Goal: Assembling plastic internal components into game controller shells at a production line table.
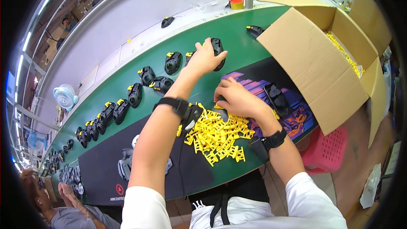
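Observation:
My left hand (204, 59) reaches to the far side of the green bench, thumb and fingers around a black mouse shell (217, 47). Another black shell with a yellow part (189, 56) is partly hidden beside it. My right hand (237, 97) has its fingers bent down at the upper edge of a pile of yellow plastic clips (218, 133). A yellow piece (218, 106) shows at its fingertips. To the right of that hand, a black shell (277, 99) lies on a patterned mat (299, 123).
An open cardboard box (313, 70) with yellow pieces inside stands at the right. Several black shells with yellow parts (135, 95) line the green bench (237, 51) leftward. A dark mat (101, 165) lies at left, near a co-worker (63, 212). A pink stool (326, 150) stands below the box.

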`<state>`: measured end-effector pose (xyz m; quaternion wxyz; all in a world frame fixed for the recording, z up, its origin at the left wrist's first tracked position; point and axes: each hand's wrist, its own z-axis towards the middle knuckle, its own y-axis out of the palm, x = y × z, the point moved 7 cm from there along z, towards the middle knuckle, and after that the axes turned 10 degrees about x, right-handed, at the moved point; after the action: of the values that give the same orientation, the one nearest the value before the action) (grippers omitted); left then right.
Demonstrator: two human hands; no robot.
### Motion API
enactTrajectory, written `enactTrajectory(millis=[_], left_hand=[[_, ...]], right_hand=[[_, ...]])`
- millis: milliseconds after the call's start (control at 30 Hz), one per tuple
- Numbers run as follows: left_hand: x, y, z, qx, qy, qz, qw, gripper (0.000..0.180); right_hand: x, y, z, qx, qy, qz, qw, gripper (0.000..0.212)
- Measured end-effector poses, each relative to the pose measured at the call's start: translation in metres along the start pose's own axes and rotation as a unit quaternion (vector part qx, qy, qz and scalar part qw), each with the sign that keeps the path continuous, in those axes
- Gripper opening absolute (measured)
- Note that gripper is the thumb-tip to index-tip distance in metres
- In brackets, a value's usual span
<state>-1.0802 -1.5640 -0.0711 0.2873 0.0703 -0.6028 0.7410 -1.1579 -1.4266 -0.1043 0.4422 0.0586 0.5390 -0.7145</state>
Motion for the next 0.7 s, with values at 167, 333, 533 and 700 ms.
enactTrajectory(millis=[167,333,533,700], left_hand=[[-0.046,0.041,0.03,-0.084,-0.019,0.181,0.98,0.091],[-0.006,0.051,0.051,-0.096,-0.001,0.265,0.959,0.079],[0.053,0.098,0.114,-0.115,0.22,0.113,0.962,0.061],[0.085,0.15,0.147,-0.147,0.241,0.019,0.959,0.072]], right_hand=[[-0.009,0.003,0.006,-0.003,-0.02,0.007,1.0,0.021],[0.007,-0.005,0.003,0.018,0.019,0.026,0.999,0.021],[0.024,-0.039,0.009,0.252,0.157,0.115,0.948,0.018],[0.052,-0.049,-0.012,0.439,0.227,0.17,0.853,0.01]])
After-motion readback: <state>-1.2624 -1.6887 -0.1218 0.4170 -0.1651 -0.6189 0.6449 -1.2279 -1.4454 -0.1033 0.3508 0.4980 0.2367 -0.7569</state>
